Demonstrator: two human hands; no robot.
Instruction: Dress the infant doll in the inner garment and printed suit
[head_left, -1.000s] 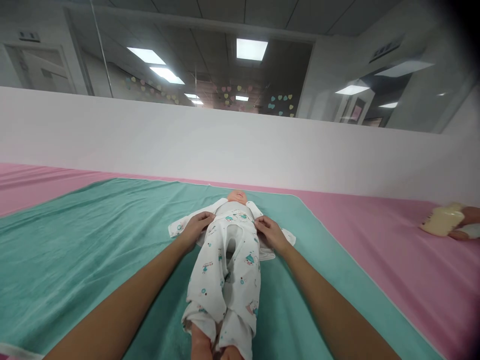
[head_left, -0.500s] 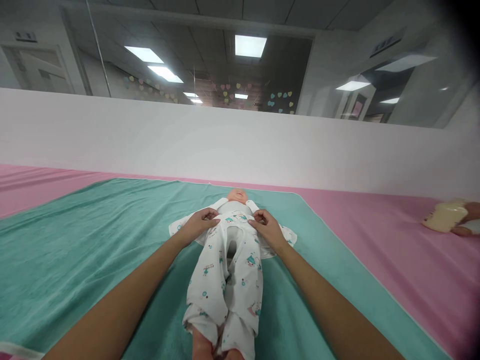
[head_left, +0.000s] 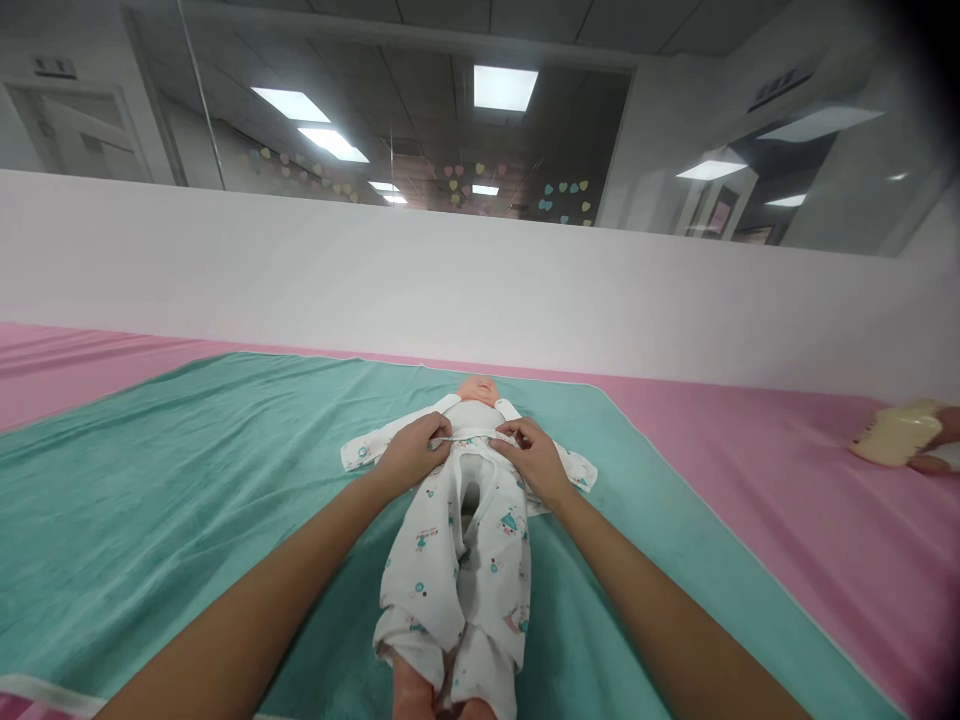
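Observation:
A baby doll [head_left: 478, 390] lies on its back on a green blanket [head_left: 187, 500], its head at the far end and its feet towards me. White printed baby pants [head_left: 420, 560] with an open crotch cover its legs. My left hand [head_left: 417, 448] pinches the waistband at the doll's left-hand side as I see it. Opposite it, my right hand [head_left: 531, 458] grips the same waistband [head_left: 474, 434], which stretches between them across the belly. A white printed top [head_left: 367, 448] has its sleeves spread out to both sides.
Pink cloth [head_left: 757, 460] lies around the blanket. At the far right a cream-coloured bottle-like object [head_left: 892, 436] rests beside part of another doll or hand, cut off by the edge. A white wall [head_left: 450, 290] with glass above stands behind.
Both hands have drawn closer together at the waistband, the left one moving inward. The front of the waistband now shows as a plain white band, folded or pulled taut.

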